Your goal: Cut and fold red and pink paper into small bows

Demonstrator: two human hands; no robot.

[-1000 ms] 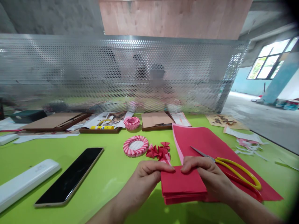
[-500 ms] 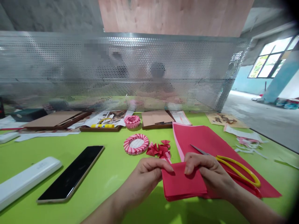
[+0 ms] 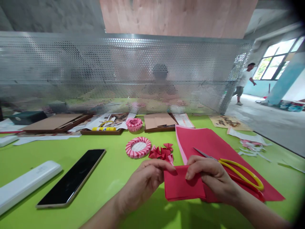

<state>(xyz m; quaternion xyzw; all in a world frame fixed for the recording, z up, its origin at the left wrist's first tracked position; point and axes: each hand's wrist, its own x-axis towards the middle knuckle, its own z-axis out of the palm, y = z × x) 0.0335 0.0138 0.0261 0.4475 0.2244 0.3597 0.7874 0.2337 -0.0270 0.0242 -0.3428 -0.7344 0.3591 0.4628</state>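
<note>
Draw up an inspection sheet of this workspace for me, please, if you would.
surface: green table, with papers and trays along its far side.
job's things: red stack held in both hands; red sheet with scissors lying on it; striped paper ring and red bows nearby.
clutter: phone, white case, glue stick, paper scraps.
grippers: left hand and right hand pinch the stack between their fingers.
cables: nothing seen.
surroundings: perforated metal screen; person standing near a window.

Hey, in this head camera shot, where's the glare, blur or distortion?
Head view: the window is glaring, the figure behind the perforated metal screen is blurred, the edges bow and darken at upper right, and the left hand shadows the green table.
</note>
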